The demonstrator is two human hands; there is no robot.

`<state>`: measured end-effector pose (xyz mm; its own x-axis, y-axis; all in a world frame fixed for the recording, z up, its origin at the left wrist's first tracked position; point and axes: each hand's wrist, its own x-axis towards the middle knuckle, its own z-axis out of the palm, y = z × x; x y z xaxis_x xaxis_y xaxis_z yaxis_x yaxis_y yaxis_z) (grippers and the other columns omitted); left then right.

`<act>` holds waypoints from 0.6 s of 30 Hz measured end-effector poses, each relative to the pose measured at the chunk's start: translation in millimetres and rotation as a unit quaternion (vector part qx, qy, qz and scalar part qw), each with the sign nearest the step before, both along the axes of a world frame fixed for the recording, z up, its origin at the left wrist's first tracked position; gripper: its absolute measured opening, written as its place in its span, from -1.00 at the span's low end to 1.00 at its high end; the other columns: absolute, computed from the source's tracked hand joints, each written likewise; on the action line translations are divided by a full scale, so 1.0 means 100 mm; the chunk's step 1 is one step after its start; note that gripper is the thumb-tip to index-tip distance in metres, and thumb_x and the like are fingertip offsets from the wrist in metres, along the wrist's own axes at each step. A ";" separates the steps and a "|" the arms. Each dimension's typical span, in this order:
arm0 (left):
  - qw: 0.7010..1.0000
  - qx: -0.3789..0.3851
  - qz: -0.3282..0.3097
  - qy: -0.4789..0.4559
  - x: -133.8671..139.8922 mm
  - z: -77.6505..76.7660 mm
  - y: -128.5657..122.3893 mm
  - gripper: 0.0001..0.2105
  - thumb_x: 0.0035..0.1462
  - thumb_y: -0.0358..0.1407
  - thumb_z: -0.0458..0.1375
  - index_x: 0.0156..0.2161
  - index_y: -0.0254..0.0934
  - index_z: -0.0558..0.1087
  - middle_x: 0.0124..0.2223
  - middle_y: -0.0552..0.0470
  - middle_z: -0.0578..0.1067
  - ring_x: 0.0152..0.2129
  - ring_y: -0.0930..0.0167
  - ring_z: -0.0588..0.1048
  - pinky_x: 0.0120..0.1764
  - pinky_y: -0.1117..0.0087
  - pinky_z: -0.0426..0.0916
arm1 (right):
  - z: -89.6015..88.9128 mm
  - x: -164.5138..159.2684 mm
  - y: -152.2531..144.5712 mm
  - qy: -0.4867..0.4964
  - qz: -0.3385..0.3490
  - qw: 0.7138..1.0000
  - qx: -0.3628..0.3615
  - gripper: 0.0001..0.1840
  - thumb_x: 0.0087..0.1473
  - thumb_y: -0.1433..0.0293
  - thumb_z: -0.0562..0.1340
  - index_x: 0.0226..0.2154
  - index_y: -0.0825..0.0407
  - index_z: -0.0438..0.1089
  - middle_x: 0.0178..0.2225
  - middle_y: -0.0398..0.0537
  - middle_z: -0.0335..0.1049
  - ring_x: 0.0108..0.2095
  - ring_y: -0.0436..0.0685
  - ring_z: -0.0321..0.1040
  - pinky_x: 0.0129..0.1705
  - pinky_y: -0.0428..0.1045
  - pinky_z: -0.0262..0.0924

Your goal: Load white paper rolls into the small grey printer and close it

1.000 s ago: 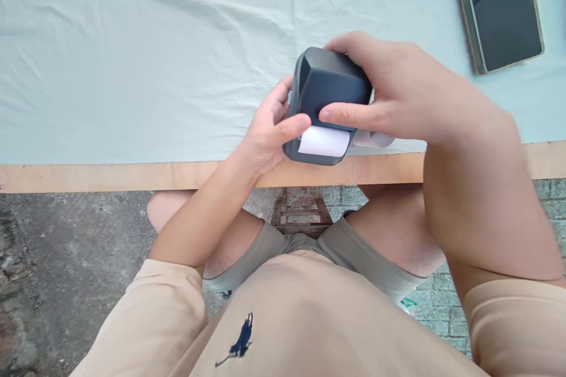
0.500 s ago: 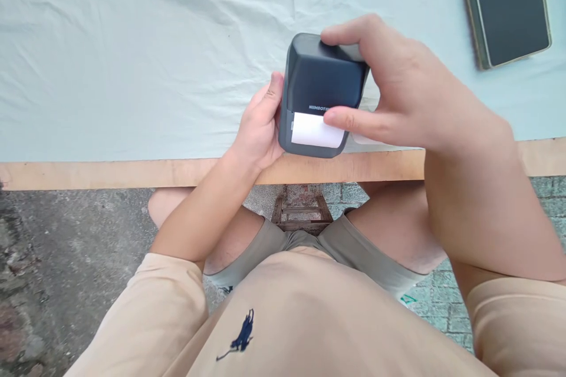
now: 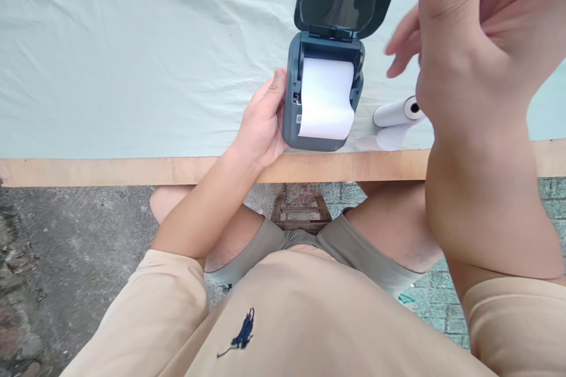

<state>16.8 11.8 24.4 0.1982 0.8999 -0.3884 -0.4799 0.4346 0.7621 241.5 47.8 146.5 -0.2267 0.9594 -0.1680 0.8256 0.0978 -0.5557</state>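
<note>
A small dark grey label printer stands near the table's front edge with its lid swung up and back. A white paper roll lies exposed in its bay. My left hand grips the printer's left side. My right hand is lifted well above the table, to the right of the lid, fingers spread and holding nothing; it is blurred. A second white paper roll lies on the cloth just right of the printer, partly hidden by my right wrist.
A pale green cloth covers the table, whose bare wooden edge runs along the front. My knees and a wooden stool show below it, over a stone floor.
The printer's lid, closed under my right hand before, now stands open and the roll is exposed. My right hand has let go and risen. The phone at the top right is out of view.
</note>
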 end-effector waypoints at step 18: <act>0.999 -0.005 -0.037 -0.036 0.04 0.15 -0.06 -0.83 0.53 -0.18 0.23 -0.05 -0.19 0.62 -0.03 0.04 0.72 0.40 0.14 0.59 0.26 0.20 0.69 | -0.04 -0.46 -0.17 -0.174 0.074 0.981 0.028 -0.91 0.00 0.33 0.30 -0.35 -0.05 0.46 -0.27 -0.01 0.52 -0.25 0.19 0.36 -0.27 0.09 0.02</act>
